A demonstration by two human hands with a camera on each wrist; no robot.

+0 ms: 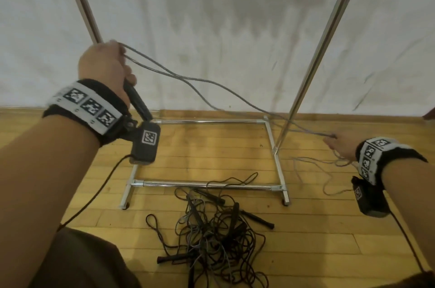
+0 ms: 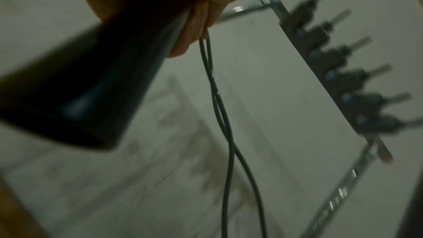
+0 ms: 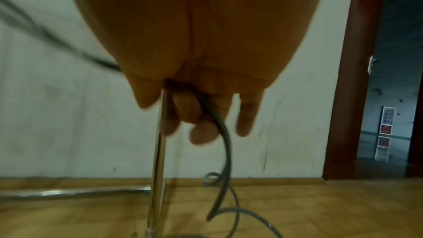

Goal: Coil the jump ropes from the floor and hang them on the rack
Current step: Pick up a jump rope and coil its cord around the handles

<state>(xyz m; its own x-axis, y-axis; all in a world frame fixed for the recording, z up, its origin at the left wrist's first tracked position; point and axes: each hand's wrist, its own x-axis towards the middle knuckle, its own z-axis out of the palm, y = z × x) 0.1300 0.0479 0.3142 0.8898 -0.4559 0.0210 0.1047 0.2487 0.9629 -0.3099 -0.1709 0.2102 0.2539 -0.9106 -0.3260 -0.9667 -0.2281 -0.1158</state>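
My left hand (image 1: 106, 69) is raised in front of the rack's (image 1: 202, 121) left upright, fingers curled round a black handle (image 1: 137, 99) of the grey jump rope (image 1: 211, 85) together with the strands already gathered there; the left wrist view shows two strands (image 2: 213, 82) hanging from that fist. My right hand (image 1: 341, 146) is low and far out to the right, just past the rack's right upright (image 1: 322, 52). Its fingers (image 3: 201, 133) are loosely bent, with the grey cord running through them, a light guiding hold rather than a clamp. Between the two hands the rope runs in a long sagging line, high at the left and low at the right, crossing in front of the rack's base frame. Its loose tail (image 1: 329, 177) curls on the floor (image 1: 317, 240) beside and below my right hand, so the slack to be taken up lies on the right, nearer that hand. I judge the next loop means carrying the right hand up and across to the left fist, keeping the cord clear of the right upright. The other ropes are a dark tangled heap (image 1: 211, 229) on the floor in front of the rack's front bar, well apart from both hands and not yet coiled.
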